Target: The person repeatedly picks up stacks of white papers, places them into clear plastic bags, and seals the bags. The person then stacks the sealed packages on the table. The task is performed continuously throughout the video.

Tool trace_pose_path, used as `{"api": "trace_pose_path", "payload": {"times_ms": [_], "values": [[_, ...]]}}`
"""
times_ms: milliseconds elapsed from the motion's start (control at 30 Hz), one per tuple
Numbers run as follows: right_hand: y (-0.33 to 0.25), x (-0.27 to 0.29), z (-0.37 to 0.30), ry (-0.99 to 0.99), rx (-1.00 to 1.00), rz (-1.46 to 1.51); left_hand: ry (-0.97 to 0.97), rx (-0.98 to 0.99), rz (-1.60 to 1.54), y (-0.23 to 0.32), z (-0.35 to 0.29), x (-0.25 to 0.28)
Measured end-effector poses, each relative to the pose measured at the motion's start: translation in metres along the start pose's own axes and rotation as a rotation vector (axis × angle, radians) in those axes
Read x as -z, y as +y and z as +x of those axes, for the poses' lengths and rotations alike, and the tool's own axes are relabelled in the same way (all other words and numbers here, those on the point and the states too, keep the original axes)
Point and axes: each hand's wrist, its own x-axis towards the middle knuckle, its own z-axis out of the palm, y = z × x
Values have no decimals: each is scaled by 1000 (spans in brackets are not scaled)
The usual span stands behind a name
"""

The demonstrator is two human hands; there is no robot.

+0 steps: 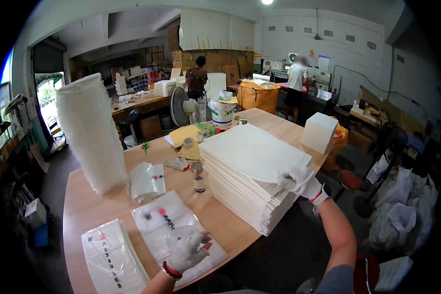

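Observation:
A tall stack of white sheets (252,152) stands on the table in front of me, its layered edges facing me. At its near right corner my right hand (301,182), in a white glove, is closed with thumb and fingers at the edge of the top sheet. My left hand (185,249), gloved with some fingertips bare, hovers over or rests on a flat pile of clear printed plastic bags (157,218); its fingers are bent but apart, with nothing visible in them. Another pile of printed bags (110,255) lies to its left.
On the wooden table (98,206) stand a tall translucent stack (90,132), a smaller bag pile (147,182), a drinking glass (198,177), scissors (145,147), tape (188,142) and a white block (320,132). Two people work farther back, near a fan (179,107) and an orange sack (257,97).

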Motion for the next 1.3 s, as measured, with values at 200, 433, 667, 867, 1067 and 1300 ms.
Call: {"api": "trace_pose_path", "payload": {"times_ms": [200, 433, 667, 867, 1067, 1300], "values": [[-90, -7, -11, 50, 656, -600, -275, 301, -1533, 55, 35, -29], [-102, 20, -59, -268, 245, 134, -191, 841, -1513, 86, 16, 10], [-95, -111, -128, 384, -413, 644, -75, 276, -555, 85, -19, -5], [-142, -181, -139, 327, -478, 825, 49, -131, 237, 68, -40, -53], [-111, -174, -163, 211, -206, 498, 338, 455, 796, -61, -35, 13], [-116, -195, -173, -152, -4, -66, 113, 733, -1136, -154, -24, 4]]}}
